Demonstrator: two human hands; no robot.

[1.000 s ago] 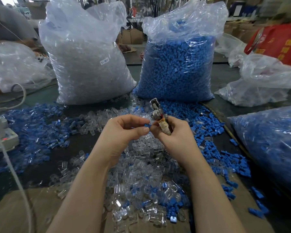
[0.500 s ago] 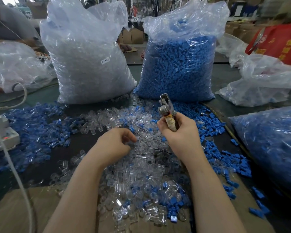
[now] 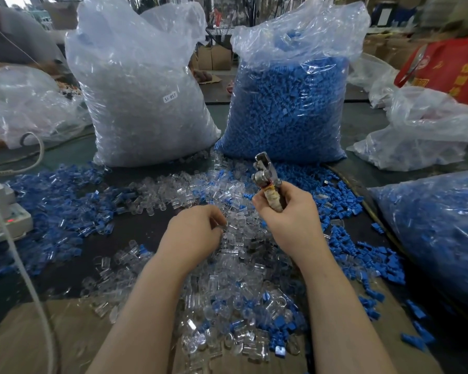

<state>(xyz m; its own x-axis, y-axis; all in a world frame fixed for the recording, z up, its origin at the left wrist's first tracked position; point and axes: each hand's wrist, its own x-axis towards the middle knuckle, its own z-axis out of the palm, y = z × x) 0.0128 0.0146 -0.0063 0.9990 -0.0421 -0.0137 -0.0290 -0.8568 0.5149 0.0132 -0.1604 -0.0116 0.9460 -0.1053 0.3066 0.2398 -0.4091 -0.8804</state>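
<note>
Pliers [image 3: 264, 175] with a taped handle were gripped upright by the right hand [image 3: 289, 220] above the middle of the dark table [image 3: 135, 228]. At 8 o'clock of them the left hand [image 3: 195, 236] was curled over the clear plastic pieces [image 3: 227, 279]; whether one was pinched could not be told. Blue pieces [image 3: 54, 201] were strewn at 9 and 3 o'clock. A sack of clear parts [image 3: 143, 103] and a sack of blue parts [image 3: 287, 103] were stood at 12 o'clock, cartons [image 3: 214, 58] behind them.

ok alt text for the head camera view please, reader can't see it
A right hand grips a small metal tool by its wrapped handle while the left hand, fingers curled, reaches into a pile of clear plastic pieces. Blue pieces lie scattered around, and a bag of clear parts and a bag of blue parts stand behind.
</note>
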